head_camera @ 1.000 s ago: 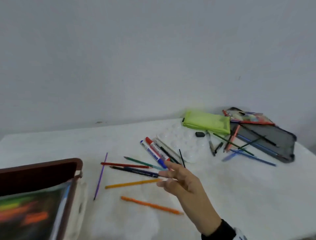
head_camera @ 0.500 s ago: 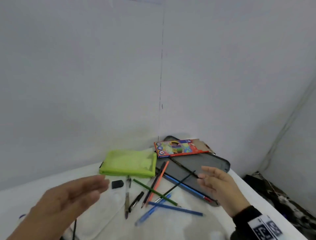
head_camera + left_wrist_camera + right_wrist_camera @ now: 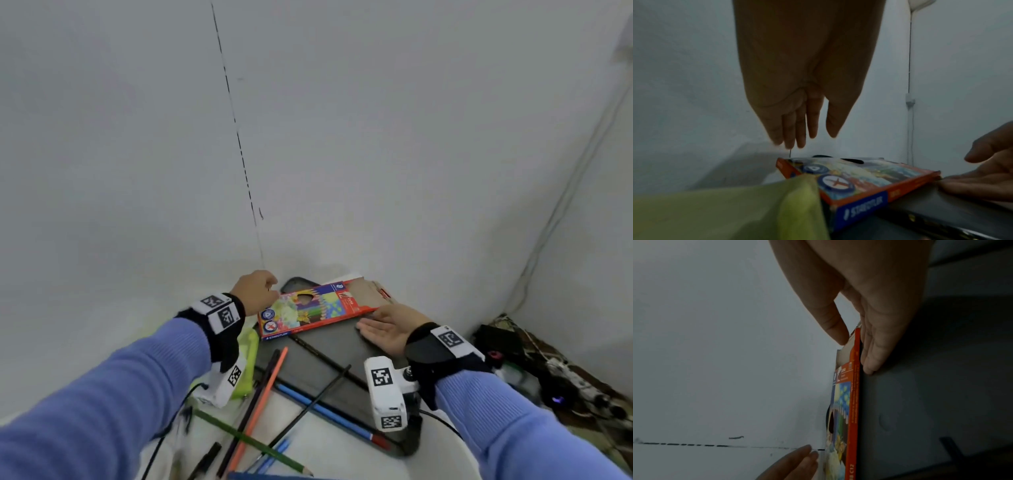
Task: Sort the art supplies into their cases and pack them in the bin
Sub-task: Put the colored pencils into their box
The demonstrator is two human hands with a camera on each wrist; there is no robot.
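A colourful cardboard pencil box [image 3: 318,308] with its flap open lies on a flat grey case [image 3: 335,346] in the table's far corner. My left hand [image 3: 260,291] hangs over the box's far left corner [image 3: 789,164], fingers [image 3: 791,138] straight and just above it. My right hand [image 3: 376,329] lies palm up on the grey case [image 3: 920,402]. Its fingers [image 3: 871,360] rest straight against the box's orange near edge [image 3: 856,386], and the thumb is raised over the flap. A lime green pouch [image 3: 251,346] sits left of the box, partly hidden by my left wrist.
Loose pencils cross on and in front of the case: an orange one [image 3: 260,404], a green one [image 3: 250,442], a blue one [image 3: 325,411] and a black one [image 3: 308,407]. Walls meet right behind the box. Cables and clutter [image 3: 561,373] lie on the floor past the table's right edge.
The view swung right from the scattered pens to the corner. Both hands came forward from hovering and now sit at the two ends of the pencil box.
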